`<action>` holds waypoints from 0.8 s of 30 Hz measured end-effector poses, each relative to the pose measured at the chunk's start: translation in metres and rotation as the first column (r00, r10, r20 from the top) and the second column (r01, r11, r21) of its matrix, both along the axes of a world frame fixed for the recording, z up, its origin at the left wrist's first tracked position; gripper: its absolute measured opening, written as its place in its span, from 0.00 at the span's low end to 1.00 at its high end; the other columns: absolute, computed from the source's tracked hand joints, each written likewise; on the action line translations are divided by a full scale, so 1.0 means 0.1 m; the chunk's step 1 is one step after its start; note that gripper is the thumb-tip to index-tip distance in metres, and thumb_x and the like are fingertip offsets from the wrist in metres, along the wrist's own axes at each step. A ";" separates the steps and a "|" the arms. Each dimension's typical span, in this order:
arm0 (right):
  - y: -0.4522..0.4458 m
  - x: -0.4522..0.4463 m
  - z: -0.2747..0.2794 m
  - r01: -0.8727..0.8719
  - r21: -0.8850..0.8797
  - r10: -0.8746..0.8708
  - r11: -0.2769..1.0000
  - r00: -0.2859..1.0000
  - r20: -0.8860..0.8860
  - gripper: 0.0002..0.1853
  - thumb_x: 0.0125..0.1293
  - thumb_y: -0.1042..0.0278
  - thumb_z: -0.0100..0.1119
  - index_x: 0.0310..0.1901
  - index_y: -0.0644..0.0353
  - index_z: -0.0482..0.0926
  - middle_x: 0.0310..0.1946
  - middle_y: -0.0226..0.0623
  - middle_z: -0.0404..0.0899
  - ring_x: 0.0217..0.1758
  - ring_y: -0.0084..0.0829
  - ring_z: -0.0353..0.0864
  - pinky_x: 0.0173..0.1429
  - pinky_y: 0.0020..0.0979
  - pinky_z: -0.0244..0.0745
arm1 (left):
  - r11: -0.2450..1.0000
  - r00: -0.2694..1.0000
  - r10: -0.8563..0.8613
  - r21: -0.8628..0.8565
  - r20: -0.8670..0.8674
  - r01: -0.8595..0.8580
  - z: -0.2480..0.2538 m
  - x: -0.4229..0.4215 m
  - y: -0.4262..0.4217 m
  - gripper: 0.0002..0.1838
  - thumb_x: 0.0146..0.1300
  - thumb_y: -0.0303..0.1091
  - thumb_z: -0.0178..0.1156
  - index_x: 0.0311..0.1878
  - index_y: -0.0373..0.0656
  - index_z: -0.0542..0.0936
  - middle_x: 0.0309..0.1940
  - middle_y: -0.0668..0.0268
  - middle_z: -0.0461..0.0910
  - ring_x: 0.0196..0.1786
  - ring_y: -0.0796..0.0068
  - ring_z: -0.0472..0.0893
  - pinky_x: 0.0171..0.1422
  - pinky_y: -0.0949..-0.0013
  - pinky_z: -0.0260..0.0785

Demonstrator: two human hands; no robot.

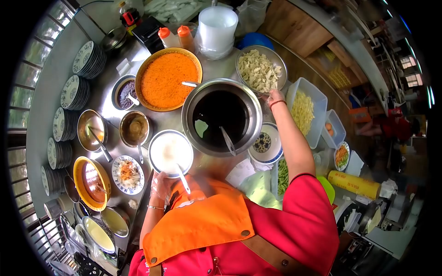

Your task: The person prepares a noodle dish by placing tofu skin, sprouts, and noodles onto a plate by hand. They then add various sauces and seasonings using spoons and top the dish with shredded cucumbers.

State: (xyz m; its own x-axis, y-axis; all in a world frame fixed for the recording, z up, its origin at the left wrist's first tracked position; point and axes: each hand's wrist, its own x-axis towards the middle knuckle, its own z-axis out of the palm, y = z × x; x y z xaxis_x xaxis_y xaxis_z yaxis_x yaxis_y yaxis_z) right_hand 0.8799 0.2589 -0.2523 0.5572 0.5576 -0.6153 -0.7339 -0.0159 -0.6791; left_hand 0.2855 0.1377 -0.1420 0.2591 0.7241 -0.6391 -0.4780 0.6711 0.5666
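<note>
My right hand reaches out to the near right rim of a metal bowl with pale chopped pieces. Its fingers look closed at that rim; their tips are partly hidden. My left hand, in a clear plastic glove, is low beside a white bowl of whitish liquid with a white spoon. The fingers of this hand are blurred, and I cannot tell if they touch the bowl. Between the hands stands a large steel basin of dark liquid with a ladle in it.
A wide bowl of orange sauce stands behind the basin. Stacked patterned plates line the left side. Plastic tubs stand on the right, near a yellow roll. Squeeze bottles stand at the back. A person in red is far right.
</note>
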 end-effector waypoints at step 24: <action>-0.93 -1.14 0.45 -0.391 -0.278 0.457 0.877 0.502 0.734 0.26 0.64 0.65 0.69 0.60 0.69 0.75 0.51 0.44 0.80 0.54 0.32 0.79 0.61 0.32 0.74 | 0.996 0.994 -0.026 0.082 -0.107 0.034 -0.26 0.21 0.22 0.31 0.57 0.22 0.48 0.68 0.37 0.62 0.56 0.49 0.76 0.54 0.52 0.82 0.53 0.52 0.83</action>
State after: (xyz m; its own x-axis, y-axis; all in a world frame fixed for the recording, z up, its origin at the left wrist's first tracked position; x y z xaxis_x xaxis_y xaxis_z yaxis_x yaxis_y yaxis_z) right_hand 0.7657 0.1659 -0.2076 0.5361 0.8346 -0.1268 0.1619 -0.2491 -0.9549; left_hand 0.3069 0.1594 -0.1679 0.2158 0.7692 -0.6014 -0.3929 0.6323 0.6677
